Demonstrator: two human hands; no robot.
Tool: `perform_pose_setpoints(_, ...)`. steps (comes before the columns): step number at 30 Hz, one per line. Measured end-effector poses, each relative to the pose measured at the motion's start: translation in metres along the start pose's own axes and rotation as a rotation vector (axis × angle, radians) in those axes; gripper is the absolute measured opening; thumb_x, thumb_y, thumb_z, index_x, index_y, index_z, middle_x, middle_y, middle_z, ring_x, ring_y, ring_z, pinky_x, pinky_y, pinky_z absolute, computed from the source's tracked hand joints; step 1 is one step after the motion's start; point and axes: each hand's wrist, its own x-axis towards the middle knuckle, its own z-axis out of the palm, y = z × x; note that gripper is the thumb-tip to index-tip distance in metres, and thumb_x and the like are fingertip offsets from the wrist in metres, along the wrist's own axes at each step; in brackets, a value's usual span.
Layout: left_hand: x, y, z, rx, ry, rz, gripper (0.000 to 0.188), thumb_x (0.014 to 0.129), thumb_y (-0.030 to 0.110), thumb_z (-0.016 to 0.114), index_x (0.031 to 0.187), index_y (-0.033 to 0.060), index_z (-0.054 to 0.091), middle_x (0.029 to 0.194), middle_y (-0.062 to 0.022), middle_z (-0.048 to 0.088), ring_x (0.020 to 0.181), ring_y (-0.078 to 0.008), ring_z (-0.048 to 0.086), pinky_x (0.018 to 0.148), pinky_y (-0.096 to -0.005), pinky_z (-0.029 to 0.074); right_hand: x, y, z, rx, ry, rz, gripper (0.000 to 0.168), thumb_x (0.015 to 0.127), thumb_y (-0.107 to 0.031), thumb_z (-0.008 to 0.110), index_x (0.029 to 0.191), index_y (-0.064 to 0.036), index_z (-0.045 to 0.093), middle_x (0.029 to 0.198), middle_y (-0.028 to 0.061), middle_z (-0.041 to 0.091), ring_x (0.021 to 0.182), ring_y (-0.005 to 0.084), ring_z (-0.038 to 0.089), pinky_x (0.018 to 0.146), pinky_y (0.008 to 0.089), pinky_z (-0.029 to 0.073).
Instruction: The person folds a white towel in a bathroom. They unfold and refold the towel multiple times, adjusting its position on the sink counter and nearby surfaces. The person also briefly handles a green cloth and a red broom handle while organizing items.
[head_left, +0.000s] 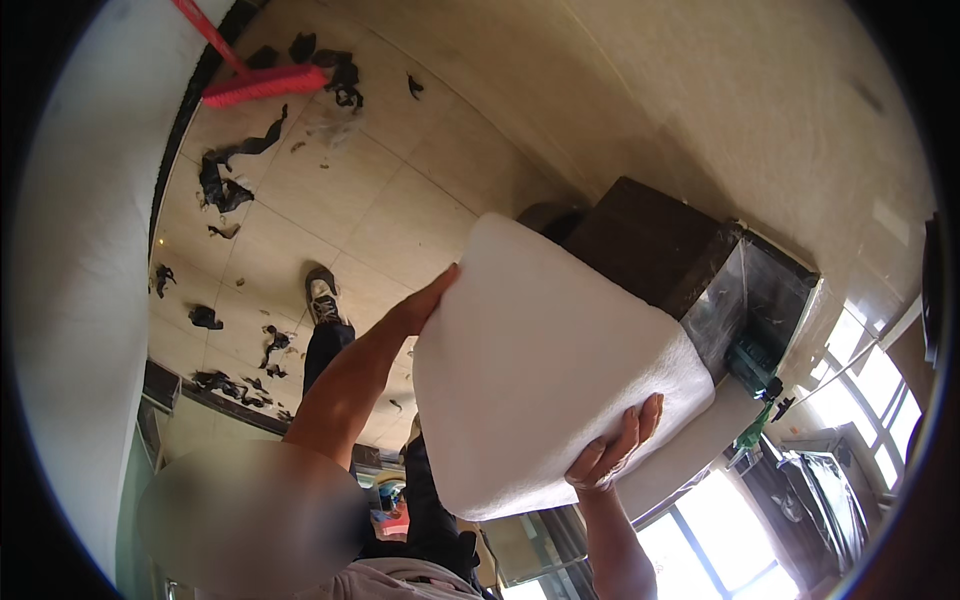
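Note:
Both my hands are on a large white block with rounded corners (547, 360), held tilted in front of me. Its broad face looks smooth and its side slightly fuzzy; I cannot tell whether it is foam or padding. My left hand (433, 300) grips the upper left edge, with its fingers mostly hidden behind the block. Against the lower right side presses my right hand (619, 448), fingers spread over the surface. Close behind the block stands a dark brown box-like cabinet (652, 240). Another white rounded surface (686, 454) shows below its right end.
Scraps of black plastic (225, 187) litter the tiled floor (375, 195). A red broom (262, 85) rests at the upper left, by a white panel (90, 247). My shoe (322, 289) is on the tiles. Windows (712, 540) lie at the lower right. A blurred patch covers the lower left.

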Motion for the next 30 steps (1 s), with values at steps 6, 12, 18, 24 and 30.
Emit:
perform_pose_setpoints(6,-0.045,0.031,-0.022,0.132,0.043,0.064,0.058,0.095,0.046,0.054,0.133,0.0028,0.051,0.124,-0.0123,0.061,0.11,-0.023,0.061,0.093,-0.0378,0.05,0.002,-0.003,0.001,0.022,0.037,0.018,0.054,0.077,-0.01,0.039,0.13,0.001,0.04,0.146,0.0269,0.03,0.136,0.0485,0.027,0.11,0.0607,0.022)
perform_pose_setpoints(12,-0.118,0.085,0.038,0.228,0.176,0.224,0.049,0.089,0.027,0.066,0.128,0.0011,0.055,0.114,-0.0128,0.066,0.101,-0.0238,0.065,0.088,-0.0382,0.053,0.009,-0.008,-0.002,0.042,0.071,0.029,0.054,0.071,-0.005,0.046,0.124,0.004,0.047,0.141,0.0295,0.036,0.131,0.0504,0.032,0.108,0.061,0.024)
perform_pose_setpoints(18,-0.195,0.121,0.087,0.428,0.264,0.403,0.044,0.087,0.024,0.069,0.123,0.003,0.057,0.108,-0.0085,0.068,0.094,-0.0198,0.068,0.083,-0.0354,0.055,0.015,-0.01,-0.011,0.051,0.152,0.031,0.051,0.071,-0.011,0.058,0.122,-0.003,0.053,0.136,0.0232,0.045,0.128,0.0427,0.04,0.107,0.0569,0.028)
perform_pose_setpoints(24,-0.294,0.096,0.258,0.845,0.486,0.655,0.036,0.085,0.023,0.071,0.114,0.0039,0.064,0.099,-0.0034,0.069,0.083,-0.0123,0.066,0.073,-0.0298,0.054,0.006,-0.009,-0.02,0.117,0.135,0.095,0.052,0.078,-0.021,0.063,0.127,-0.011,0.054,0.141,0.0149,0.042,0.134,0.0376,0.035,0.111,0.0538,0.025)
perform_pose_setpoints(30,-0.299,-0.061,0.452,1.372,0.356,0.545,0.038,0.094,0.022,0.06,0.128,0.0055,0.056,0.1,0.0007,0.065,0.079,-0.0044,0.058,0.067,-0.0235,0.05,-0.001,-0.005,-0.017,0.303,0.233,0.099,0.048,0.082,-0.022,0.064,0.127,-0.01,0.053,0.142,0.0136,0.041,0.135,0.0349,0.034,0.112,0.0514,0.025)
